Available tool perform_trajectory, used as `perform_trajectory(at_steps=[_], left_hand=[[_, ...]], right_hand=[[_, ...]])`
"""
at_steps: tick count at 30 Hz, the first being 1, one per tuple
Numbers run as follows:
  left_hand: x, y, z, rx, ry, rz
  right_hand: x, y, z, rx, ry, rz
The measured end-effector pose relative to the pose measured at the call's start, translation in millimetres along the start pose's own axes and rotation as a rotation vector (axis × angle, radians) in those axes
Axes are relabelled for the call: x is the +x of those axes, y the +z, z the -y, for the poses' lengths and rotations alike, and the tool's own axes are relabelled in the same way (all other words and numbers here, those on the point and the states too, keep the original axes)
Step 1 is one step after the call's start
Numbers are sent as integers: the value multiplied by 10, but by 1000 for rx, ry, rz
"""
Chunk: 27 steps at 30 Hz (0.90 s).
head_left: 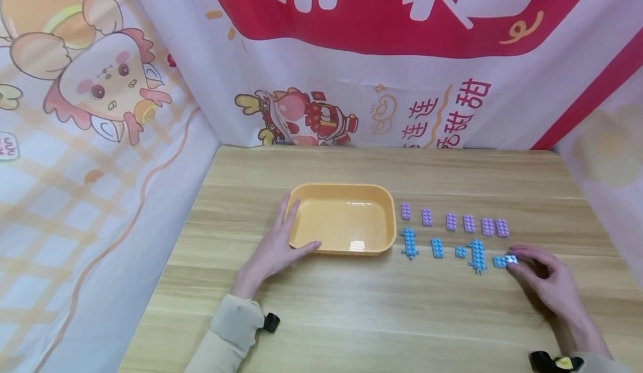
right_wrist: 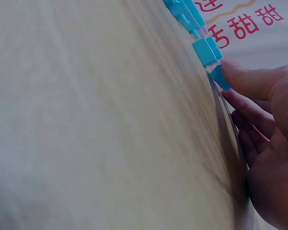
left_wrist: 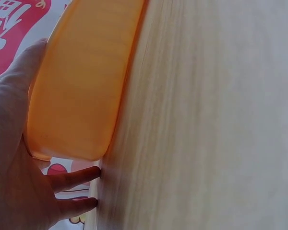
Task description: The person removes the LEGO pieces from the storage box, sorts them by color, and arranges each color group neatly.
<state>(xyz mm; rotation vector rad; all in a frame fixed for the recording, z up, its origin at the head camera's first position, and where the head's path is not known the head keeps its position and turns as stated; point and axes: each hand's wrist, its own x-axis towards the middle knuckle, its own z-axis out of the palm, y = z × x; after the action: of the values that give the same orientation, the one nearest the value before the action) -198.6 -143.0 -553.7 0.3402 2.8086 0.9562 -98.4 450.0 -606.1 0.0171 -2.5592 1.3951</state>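
At the left end of a yellow plastic tray (head_left: 346, 252), my left hand (head_left: 273, 253) holds the rim, its thumb along the near edge. In the left wrist view, the tray's orange-looking wall (left_wrist: 81, 96) stands against that hand, and two fingers reach down to the tabletop. My right hand (head_left: 550, 281) pinches a small blue building brick (head_left: 511, 259) between thumb and fingers, low over the table. Right beside it lies another small blue brick (head_left: 499, 262). The right wrist view shows the pinched brick (right_wrist: 220, 78) at the thumb tip, partly hidden.
Several purple bricks (head_left: 451, 222) form a row right of the tray. In front of them lie two long blue pieces with side pegs (head_left: 409, 243), a blue brick (head_left: 437, 248) and a small blue brick (head_left: 460, 252). A printed cloth (head_left: 311, 66) hangs behind the wooden table (head_left: 382, 317).
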Motion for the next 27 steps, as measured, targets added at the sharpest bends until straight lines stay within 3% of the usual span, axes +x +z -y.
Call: perform_trajectory(at_steps=[7, 17, 22, 27], left_hand=[[-17, -50, 15, -20, 20, -5], [-53, -109, 48, -13, -6, -1], [-12, -120, 63, 47, 23, -30], [16, -115, 70, 130, 53, -34]], right_hand=[[-49, -10, 78, -11, -16, 14], [-90, 60, 115, 15, -26, 25], [-43, 83, 116, 48, -26, 39], [15, 64, 120, 120, 66, 25]])
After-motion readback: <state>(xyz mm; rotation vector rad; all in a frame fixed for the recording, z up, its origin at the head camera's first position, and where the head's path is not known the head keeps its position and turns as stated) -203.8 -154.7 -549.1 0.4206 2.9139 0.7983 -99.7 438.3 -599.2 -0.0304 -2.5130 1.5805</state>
